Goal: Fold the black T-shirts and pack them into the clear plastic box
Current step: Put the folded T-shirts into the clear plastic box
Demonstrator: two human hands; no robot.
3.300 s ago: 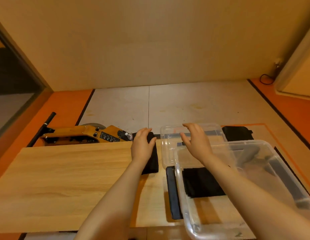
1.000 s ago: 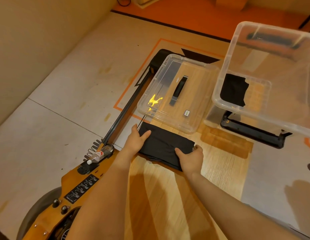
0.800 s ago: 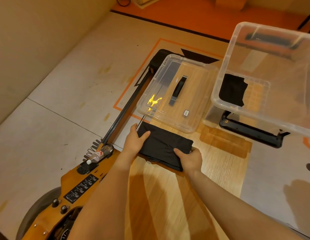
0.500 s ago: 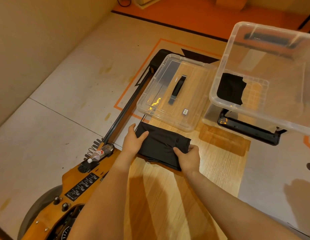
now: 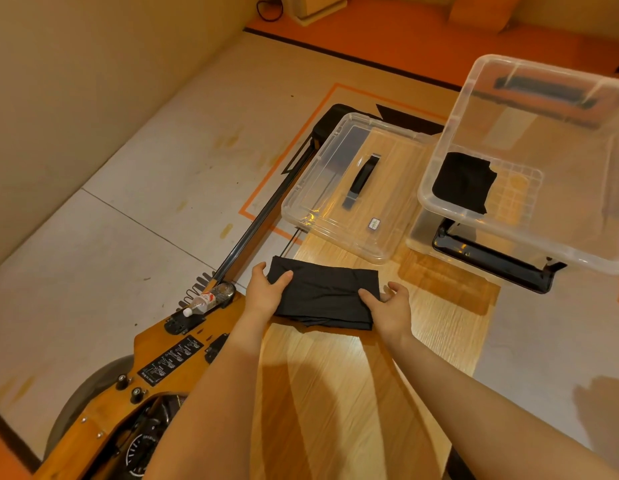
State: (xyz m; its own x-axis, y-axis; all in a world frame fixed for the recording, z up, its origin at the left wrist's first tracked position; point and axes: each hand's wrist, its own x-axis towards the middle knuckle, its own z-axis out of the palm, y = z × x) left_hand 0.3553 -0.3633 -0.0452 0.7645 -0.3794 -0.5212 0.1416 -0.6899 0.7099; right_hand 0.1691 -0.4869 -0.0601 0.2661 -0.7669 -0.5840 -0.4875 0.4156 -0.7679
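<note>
**Near the table's far corner, a folded shirt waits to be lifted**

At the far end of the wooden table, a folded black T-shirt lies flat, just short of the clear lid that rests upside-up beside it. Both hands hold the bundle by its short ends. The left hand has its thumb on top of the cloth and its fingers curled over the left edge; the right hand pinches the right end, thumb on top, fingers tucked round the side. Neither is spread wide.

To the right, the clear plastic box stands raised, its near rim jutting over a black stand. One folded black garment already lies in its left part, with bare grid floor beside it.

The likely next step is lifting the bundle across into the box, and that is where trouble could come. The cloth looks thin and slippery, and loose layers show along the near edge; held only at the ends, the middle may sag and the fold fall open in transit. The lid sits between shirt and box, so a low carry could drag the fabric over its rim. The box overhangs its support, so a heavy press on the near edge might tip it. Off the table's left corner, a plastic bottle lies on an orange machine; a dropped shirt could slide that way.
</note>
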